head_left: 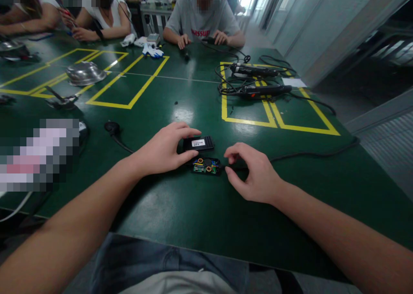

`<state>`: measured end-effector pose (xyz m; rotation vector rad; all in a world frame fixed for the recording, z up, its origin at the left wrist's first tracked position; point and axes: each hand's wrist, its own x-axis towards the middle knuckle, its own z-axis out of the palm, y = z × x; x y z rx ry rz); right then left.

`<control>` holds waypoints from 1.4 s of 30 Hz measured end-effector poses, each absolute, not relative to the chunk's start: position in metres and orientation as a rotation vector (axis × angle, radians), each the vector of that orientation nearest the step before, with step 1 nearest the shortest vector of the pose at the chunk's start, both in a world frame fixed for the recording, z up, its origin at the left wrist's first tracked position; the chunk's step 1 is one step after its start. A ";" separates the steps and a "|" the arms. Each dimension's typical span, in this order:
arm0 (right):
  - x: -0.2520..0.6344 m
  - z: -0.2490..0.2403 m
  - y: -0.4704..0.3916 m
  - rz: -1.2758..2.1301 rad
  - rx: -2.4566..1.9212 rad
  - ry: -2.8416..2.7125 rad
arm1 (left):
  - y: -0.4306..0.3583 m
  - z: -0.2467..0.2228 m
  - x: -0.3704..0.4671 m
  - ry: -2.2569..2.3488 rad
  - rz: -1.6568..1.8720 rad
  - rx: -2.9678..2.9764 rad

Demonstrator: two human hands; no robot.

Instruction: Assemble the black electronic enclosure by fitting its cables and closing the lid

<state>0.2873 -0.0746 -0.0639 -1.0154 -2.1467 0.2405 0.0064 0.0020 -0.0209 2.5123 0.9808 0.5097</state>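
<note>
A black case half with exposed circuit board (pixel 206 166) lies on the green table (pixel 155 208). Just beyond it is a black cover (pixel 198 143) with a white label. My left hand (pixel 167 150) reaches around the left ends of both parts, thumb and fingers apart; whether it presses on them is hard to tell. At the board's right end, my right hand (pixel 254 171) is curved beside the black cable (pixel 309 155), thumb and index finger apart. The cable passes behind this hand.
Black corded tools (pixel 258 91) lie within yellow tape at the back right. A plug (pixel 111 127) is left of my left hand. A metal bowl (pixel 85 73) and blue-white gloves (pixel 152 51) are farther off. People sit across the table.
</note>
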 end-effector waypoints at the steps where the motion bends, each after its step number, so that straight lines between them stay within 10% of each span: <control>1: 0.288 -0.065 -0.075 0.229 -1.004 -2.112 | -0.002 -0.017 0.007 0.921 0.524 2.499; 42: 0.282 -0.062 -0.080 0.403 -1.137 -2.192 | -0.020 -0.005 0.014 0.920 0.324 2.587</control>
